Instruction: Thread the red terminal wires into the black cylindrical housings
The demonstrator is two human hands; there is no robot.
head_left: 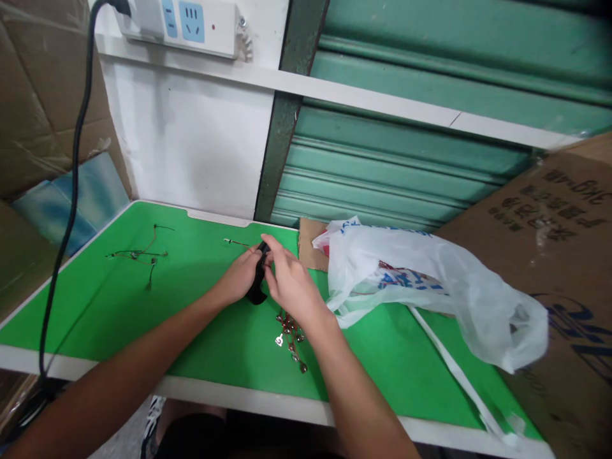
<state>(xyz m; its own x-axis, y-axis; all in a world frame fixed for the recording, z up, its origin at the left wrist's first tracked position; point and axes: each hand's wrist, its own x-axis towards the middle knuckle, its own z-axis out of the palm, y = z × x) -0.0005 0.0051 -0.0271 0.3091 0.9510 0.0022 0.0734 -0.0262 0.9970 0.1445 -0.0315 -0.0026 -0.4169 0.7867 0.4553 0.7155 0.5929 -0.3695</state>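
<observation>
- 1 head-worn camera [looks] forward and down over a green tabletop point(205, 344) at close range.
- It faces a white wall point(201, 140) and green shutter point(406, 146) beyond, at a slant.

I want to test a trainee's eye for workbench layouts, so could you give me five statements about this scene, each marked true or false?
1. Both the left hand and the right hand are at the smooth black object. True.
2. The translucent white plastic bag is left of the hands. False: the bag lies to their right.
3. Small silvery metal discs with reddish wires lie on the green tabletop. True.
4. The thick black cable hangs on the right side. False: the cable hangs on the left.
5. The white power strip is above the tabletop. True.
</observation>
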